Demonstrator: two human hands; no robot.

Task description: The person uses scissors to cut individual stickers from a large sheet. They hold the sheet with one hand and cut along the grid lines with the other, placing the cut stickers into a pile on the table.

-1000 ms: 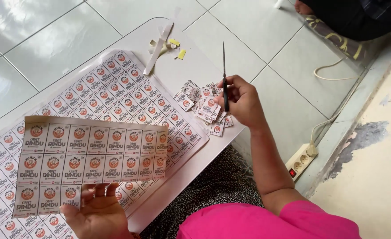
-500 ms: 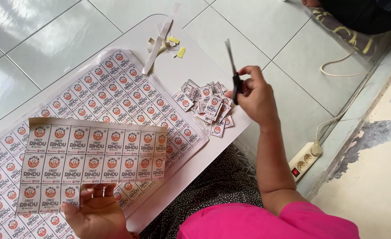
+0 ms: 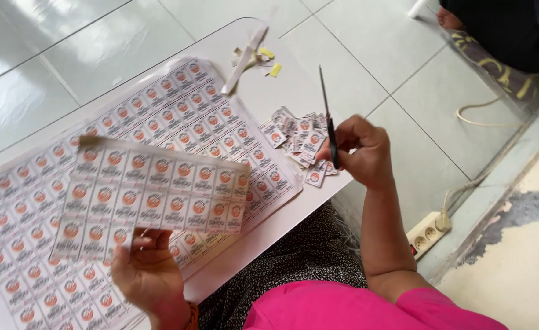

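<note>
- The left hand [image 3: 149, 275] sits at about 7 o'clock in the view, palm turned up and wrist bent back, with an orange band at the wrist.
- Its fingers curl up and pinch the lower edge of a cut sheet of labels [image 3: 150, 195], which is held above the board, tilted slightly down to the right.
- The right hand [image 3: 358, 153] is at about 3 o'clock, forearm running down toward 5 o'clock into a pink sleeve [image 3: 367, 308].
- Its fingers are folded into a loose fist around the handles of a pair of scissors [image 3: 327, 119]; the blades are together and point up toward 12 o'clock.
- A pile of cut labels [image 3: 297, 140] lies on the white board [image 3: 281, 91], just left of the right hand at 9 o'clock from it.
- A large uncut label sheet [image 3: 159, 110] lies flat on the board beneath the held sheet.
- Paper strips and yellow scraps [image 3: 254, 55] lie near the board's far edge, at 12 o'clock.
- A power strip [image 3: 428, 235] lies on the tiled floor at 4 o'clock.
</note>
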